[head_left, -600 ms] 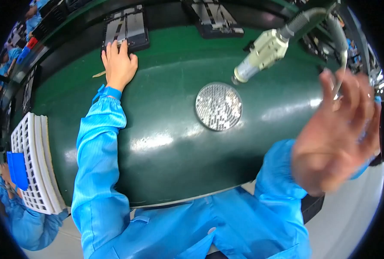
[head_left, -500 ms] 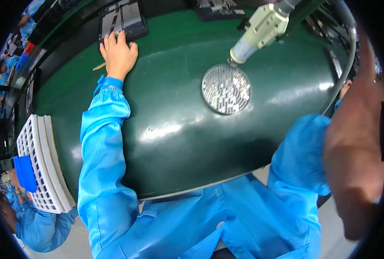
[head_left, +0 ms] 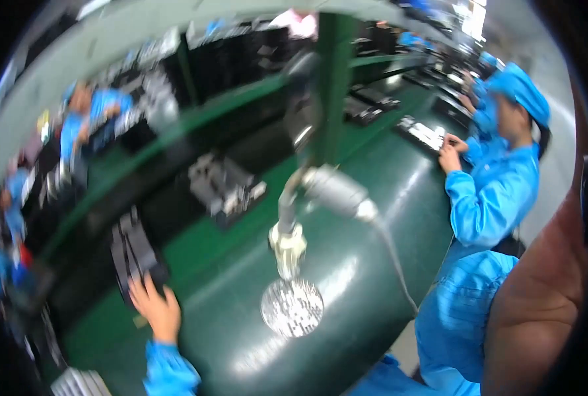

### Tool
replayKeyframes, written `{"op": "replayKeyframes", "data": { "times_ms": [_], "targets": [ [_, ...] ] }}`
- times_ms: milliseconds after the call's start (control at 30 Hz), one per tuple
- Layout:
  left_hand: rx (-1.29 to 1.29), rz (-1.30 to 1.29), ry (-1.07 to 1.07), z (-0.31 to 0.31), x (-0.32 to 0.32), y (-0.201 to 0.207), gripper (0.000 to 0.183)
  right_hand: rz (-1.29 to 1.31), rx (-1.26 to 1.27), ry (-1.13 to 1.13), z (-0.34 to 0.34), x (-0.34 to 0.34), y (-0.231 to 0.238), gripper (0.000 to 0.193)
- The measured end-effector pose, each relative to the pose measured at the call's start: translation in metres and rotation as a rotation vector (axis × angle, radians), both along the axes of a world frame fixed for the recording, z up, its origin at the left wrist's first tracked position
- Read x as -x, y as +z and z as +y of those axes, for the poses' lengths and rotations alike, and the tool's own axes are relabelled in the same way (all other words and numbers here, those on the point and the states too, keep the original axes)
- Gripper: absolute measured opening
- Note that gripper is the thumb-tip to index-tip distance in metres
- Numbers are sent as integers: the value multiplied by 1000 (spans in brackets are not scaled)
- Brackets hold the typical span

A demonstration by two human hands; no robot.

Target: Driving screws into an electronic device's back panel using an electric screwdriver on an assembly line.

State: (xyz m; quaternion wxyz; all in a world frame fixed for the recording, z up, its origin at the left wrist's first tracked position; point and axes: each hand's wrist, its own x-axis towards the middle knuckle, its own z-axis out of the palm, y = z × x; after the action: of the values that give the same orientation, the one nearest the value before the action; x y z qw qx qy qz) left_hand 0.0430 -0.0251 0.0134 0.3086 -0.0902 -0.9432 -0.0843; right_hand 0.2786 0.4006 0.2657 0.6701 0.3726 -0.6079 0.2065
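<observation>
Worktop (head_left: 221, 323): glossy green, running from the lower left toward the upper right.
Left hand (head_left: 156, 307): palm down, fingers spread and laid over the near end of a dark flat device (head_left: 138, 244), resting on it rather than gripping.
Device position: at the left of the worktop, toward its far side (blur hides its finer details).
Right hand (head_left: 538, 310): very close at the right edge, partly cut off; I cannot tell whether it is clenched, loose or grasping something.
Sleeves (head_left: 172, 369): bright blue on both arms.
Round dish (head_left: 292, 308): near the middle, filled with small silvery pieces.
Pale tool (head_left: 287, 251): hanging with its tip at the dish's far edge; whether they touch is unclear.
Grey cylinder (head_left: 339, 191): just above and right of that tool, a cable trailing from it.
Second device (head_left: 222, 188): farther back, beyond the pale tool, to its left.
Co-worker (head_left: 495, 165): at the right, in blue cap and jacket, both hands at another flat device (head_left: 422, 132).
</observation>
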Motion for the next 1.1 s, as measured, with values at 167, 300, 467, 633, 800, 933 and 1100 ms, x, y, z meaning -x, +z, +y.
{"op": "replayKeyframes", "data": {
  "times_ms": [167,300,467,633,800,933,1100],
  "targets": [
    [-78,81,-227,31,23,-2,51,-41,11,204,-21,4,-46,71],
    [-130,-49,-196,41,30,18,56,-307,-60,455,10,-9,-55,72],
    [-163,-72,-241,35,15,28,53,-325,-136,556,58,-34,-46,73],
    [-149,-129,-213,11,-9,15,54,-338,-121,554,17,-29,-66,74],
    [-171,-203,-215,31,-9,17,53,-358,-114,576,8,-23,-60,75],
    [-199,-174,-263,44,2,26,52,-363,-137,572,-39,23,-27,77],
    [-283,-189,-256,42,-1,14,54,-286,-273,556,-122,72,21,78]
  ]
}}
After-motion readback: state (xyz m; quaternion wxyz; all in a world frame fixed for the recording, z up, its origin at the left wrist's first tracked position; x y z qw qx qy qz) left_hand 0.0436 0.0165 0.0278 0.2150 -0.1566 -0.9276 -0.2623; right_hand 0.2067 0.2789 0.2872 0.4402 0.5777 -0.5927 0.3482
